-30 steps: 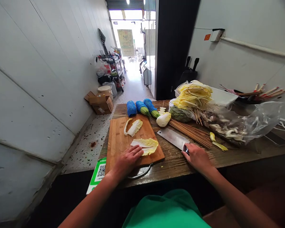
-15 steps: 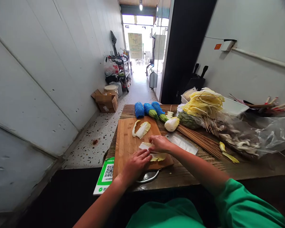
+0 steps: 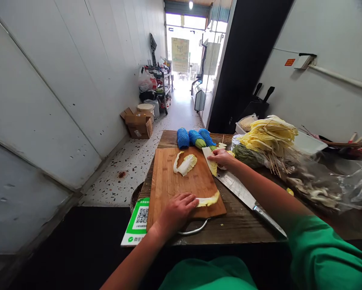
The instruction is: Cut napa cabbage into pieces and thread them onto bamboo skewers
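Observation:
My left hand (image 3: 181, 205) rests on the wooden cutting board (image 3: 165, 177), its fingers closed over one end of a napa cabbage leaf strip (image 3: 208, 199). Beyond the board's right edge, my right hand (image 3: 222, 158) pinches another piece of cabbage leaf (image 3: 210, 160), pale stem outward and yellow part hanging down. Two more cabbage leaf pieces (image 3: 187, 164) lie toward the far end of the board. A cleaver (image 3: 238, 191) lies under my right forearm, handle toward me. The whole cabbage is mostly hidden behind my right hand.
Blue foam-netted vegetables (image 3: 195, 137) sit beyond the board. Skewered cabbage leaves (image 3: 269, 135) are heaped at right, beside a plastic bag of mushrooms (image 3: 315, 185). A green QR-code sign (image 3: 138, 219) lies at the board's left, near a curved metal handle (image 3: 195, 230).
My right hand has moved away from my left, forward and right, carrying a cabbage leaf piece. My left hand stays on the board. The view has shifted, and the cleaver's handle now shows.

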The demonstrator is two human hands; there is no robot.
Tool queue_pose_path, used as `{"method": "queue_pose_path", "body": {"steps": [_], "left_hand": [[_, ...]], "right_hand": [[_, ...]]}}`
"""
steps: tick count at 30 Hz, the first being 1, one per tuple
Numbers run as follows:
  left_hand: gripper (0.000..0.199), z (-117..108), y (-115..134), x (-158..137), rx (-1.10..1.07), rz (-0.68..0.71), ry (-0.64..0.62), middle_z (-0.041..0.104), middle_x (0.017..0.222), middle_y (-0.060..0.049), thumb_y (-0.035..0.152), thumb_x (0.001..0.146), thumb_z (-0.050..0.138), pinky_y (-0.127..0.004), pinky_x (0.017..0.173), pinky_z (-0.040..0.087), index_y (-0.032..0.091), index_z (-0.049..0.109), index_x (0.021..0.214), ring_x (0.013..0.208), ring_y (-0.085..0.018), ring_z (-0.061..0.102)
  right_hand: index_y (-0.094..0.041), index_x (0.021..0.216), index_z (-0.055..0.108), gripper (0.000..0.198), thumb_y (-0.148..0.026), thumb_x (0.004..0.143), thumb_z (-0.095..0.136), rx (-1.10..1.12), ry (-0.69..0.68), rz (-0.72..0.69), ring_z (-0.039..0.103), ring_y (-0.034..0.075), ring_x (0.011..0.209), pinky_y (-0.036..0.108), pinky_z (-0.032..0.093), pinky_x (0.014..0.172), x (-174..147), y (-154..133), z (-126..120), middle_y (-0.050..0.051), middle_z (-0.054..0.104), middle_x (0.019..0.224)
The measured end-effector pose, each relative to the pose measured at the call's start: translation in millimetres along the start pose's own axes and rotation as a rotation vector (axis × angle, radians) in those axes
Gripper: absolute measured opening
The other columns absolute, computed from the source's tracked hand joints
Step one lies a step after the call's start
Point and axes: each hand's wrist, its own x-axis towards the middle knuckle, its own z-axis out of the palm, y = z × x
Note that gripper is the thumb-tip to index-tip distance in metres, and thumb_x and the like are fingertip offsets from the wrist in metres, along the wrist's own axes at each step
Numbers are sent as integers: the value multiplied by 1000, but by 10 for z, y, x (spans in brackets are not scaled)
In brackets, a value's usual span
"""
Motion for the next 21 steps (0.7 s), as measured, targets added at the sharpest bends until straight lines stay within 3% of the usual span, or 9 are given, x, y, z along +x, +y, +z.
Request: {"method": "queue_pose_path", "body": {"steps": [3, 6, 12, 15, 21], "left_hand": [[24, -49, 28, 14, -4, -13, 8, 64, 107, -9, 16, 86, 44, -38, 84, 48, 17, 57, 107, 101, -21, 57], [24, -79, 42, 29, -22, -25, 18, 64, 106, -8, 18, 87, 43, -38, 84, 47, 17, 56, 108, 100, -21, 57], [22, -65, 40, 38, -42, -37, 22, 65, 103, -8, 18, 87, 43, -36, 82, 48, 17, 57, 104, 98, -20, 57], [20, -47, 37, 28, -34, -42, 12, 64, 104, -7, 18, 86, 46, -36, 83, 47, 18, 57, 102, 99, -20, 57], [19, -21, 25, 4, -29, -44, -6, 63, 99, -7, 19, 87, 42, -35, 81, 47, 18, 56, 101, 98, -20, 56]], "right_hand": [[-17, 66, 44, 15, -23, 77, 52, 3, 84, -12, 36, 6, 30, 17, 26, 32, 42, 30, -71, -9, 36, 41], [-16, 71, 48, 11, -23, 79, 47, -25, 164, -83, 45, 7, 37, 17, 32, 36, 48, 21, -125, -6, 46, 48], [-14, 81, 59, 20, -24, 84, 43, -250, 279, -369, 57, 15, 72, 23, 40, 62, 52, -326, -72, 6, 63, 83], [-16, 85, 62, 20, -23, 87, 43, -385, 223, -573, 55, 17, 86, 26, 37, 71, 91, -589, 80, 8, 62, 99], [-15, 91, 61, 27, -18, 92, 35, -586, 52, -883, 53, 18, 90, 27, 34, 73, 297, -938, 591, 10, 60, 104]]}}
